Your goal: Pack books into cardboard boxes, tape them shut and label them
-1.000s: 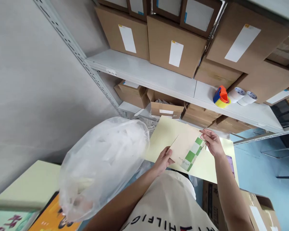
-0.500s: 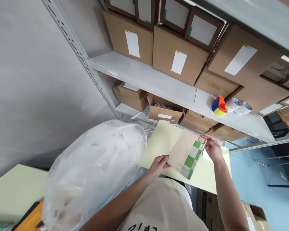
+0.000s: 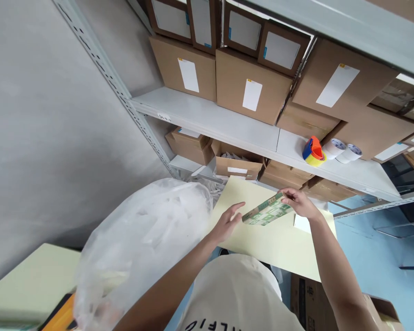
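I saw a grey wall on the left, a metal rack of labelled cardboard boxes ahead and blue floor to the right. A big clear plastic bag bulged against the left edge of the pale yellow tabletop. Above it the right hand pinched the right end of a flat green-checked packet, held nearly level. The left hand was open, fingers loosely spread, just beside its left end. A tape dispenser and two tape rolls sat on the rack.

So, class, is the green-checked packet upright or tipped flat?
Nearly flat: the right hand holds the green-checked packet face up over the yellow tabletop.
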Action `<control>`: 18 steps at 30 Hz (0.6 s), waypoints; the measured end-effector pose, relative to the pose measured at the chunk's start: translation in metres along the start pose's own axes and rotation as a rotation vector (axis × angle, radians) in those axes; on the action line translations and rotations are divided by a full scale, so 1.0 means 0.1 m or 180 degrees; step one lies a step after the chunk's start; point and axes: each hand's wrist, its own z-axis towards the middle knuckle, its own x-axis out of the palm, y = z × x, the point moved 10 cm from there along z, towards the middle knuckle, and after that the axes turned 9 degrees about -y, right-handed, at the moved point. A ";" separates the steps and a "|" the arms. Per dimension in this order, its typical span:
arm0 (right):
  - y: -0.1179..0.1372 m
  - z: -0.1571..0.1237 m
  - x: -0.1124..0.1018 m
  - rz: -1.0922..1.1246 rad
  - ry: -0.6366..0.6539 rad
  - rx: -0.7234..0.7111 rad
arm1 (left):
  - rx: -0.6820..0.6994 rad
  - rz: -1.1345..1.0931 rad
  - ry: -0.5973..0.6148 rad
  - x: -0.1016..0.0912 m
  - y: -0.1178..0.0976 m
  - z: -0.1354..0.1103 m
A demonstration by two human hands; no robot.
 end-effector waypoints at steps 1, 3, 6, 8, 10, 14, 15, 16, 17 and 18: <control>0.02 0.03 0.05 -0.0042 -0.0021 -0.0024 | 0.0169 0.0214 0.0143 0.07 -0.08 0.02; 0.03 0.08 0.16 0.0010 -0.0015 -0.0034 | 0.0317 0.0539 0.0299 0.20 -0.15 0.03; -0.04 0.15 0.24 0.0345 -0.0120 0.0077 | 0.0224 0.0581 0.0008 0.21 -0.07 0.05; -0.17 0.19 0.17 0.0551 -0.0315 0.0261 | 0.0048 0.0378 -0.0227 0.15 0.05 0.05; -0.35 0.18 0.10 0.0733 -0.0432 0.0535 | -0.0182 0.0078 -0.0346 0.08 0.18 0.04; -0.70 0.05 0.28 0.1602 -0.0313 0.1119 | -0.0493 -0.0398 -0.0485 -0.01 0.42 0.07; -0.78 0.00 0.39 0.1852 -0.0330 0.1223 | -0.0564 -0.0477 -0.0529 -0.03 0.49 0.08; -0.87 -0.05 0.52 0.2041 -0.0380 0.1310 | -0.0641 -0.0546 -0.0589 -0.04 0.57 0.11; -0.97 -0.10 0.67 0.2172 -0.0418 0.1398 | -0.0712 -0.0593 -0.0671 -0.05 0.65 0.13; -1.08 -0.16 0.84 0.2257 -0.0468 0.1490 | -0.0769 -0.0597 -0.0769 -0.08 0.74 0.16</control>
